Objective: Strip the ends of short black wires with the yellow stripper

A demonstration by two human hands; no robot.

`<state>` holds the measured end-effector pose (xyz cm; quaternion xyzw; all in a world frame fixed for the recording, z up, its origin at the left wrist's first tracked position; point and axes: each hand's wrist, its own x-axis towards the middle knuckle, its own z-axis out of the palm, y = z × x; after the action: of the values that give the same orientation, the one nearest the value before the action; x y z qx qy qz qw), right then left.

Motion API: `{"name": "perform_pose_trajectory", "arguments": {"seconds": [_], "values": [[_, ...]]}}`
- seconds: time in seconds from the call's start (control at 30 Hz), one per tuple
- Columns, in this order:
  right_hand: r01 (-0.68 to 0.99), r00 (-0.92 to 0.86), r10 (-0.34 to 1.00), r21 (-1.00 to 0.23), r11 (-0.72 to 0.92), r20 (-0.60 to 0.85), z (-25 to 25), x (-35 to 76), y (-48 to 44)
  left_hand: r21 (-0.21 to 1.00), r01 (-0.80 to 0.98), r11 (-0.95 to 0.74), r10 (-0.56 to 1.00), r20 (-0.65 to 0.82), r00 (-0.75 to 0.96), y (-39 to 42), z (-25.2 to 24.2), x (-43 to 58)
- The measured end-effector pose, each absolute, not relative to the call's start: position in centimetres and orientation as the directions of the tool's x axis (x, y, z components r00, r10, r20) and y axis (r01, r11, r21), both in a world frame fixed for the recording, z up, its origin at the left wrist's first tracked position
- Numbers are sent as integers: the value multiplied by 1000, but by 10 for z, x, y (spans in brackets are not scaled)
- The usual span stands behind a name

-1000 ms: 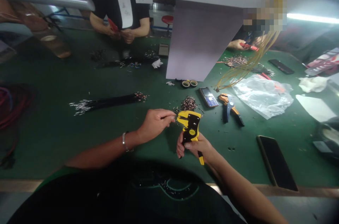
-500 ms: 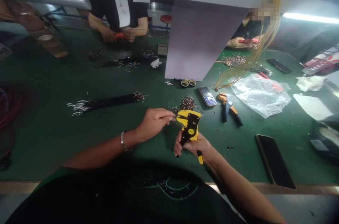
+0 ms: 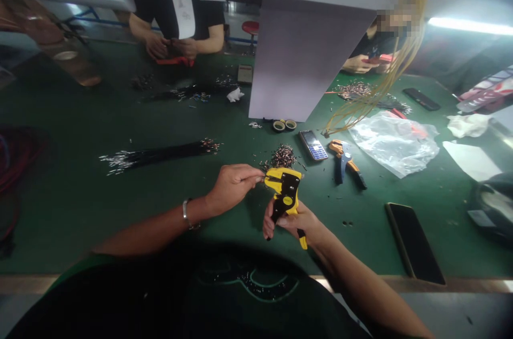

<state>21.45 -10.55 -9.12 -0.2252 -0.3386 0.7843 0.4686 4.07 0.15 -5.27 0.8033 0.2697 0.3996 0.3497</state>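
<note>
Green counter [image 3: 60, 210] fills the room's middle. Pale upright panel [image 3: 300, 55] at its far side; a co-worker [image 3: 148, 7] sits far left of it, handling something red. Clear plastic bag [image 3: 396, 144] crumpled on the right. Black wire bundle [image 3: 164, 154] lies left of centre, pale ends left, coppery ends right.

Right hand [image 3: 308, 218], near centre: clamped around the handles of the yellow-and-black pliers [image 3: 287, 189], head up, mouth facing left. Left hand [image 3: 232, 189]: thumb and forefinger together right at that mouth; what's between them is too small to make out.

Dark flat phone [image 3: 414, 243] near right, by the counter's near edge. Blue-and-orange pliers [image 3: 344, 163] lie right of the hands, keypad phone [image 3: 313, 145] just left of those. Heap of clippings [image 3: 282, 156] just beyond the yellow-and-black pliers. Two tape rolls [image 3: 285, 126] side by side at the panel's foot.
</note>
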Motion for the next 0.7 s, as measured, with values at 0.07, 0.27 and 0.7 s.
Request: {"name": "perform_pose_trajectory", "arguments": {"seconds": [0.07, 0.27, 0.7], "values": [[-586, -461, 887, -739, -332, -32, -91, 215, -106, 781, 151, -605, 712, 447, 541, 2, -52, 40], [-583, -441, 897, -749, -316, -34, -92, 214, -106, 817, 108, -567, 712, 420, 563, 3, -53, 39], [-580, -417, 909, -764, -284, -21, -92, 215, -110, 852, 80, -518, 732, 393, 557, 2, -54, 39]]}}
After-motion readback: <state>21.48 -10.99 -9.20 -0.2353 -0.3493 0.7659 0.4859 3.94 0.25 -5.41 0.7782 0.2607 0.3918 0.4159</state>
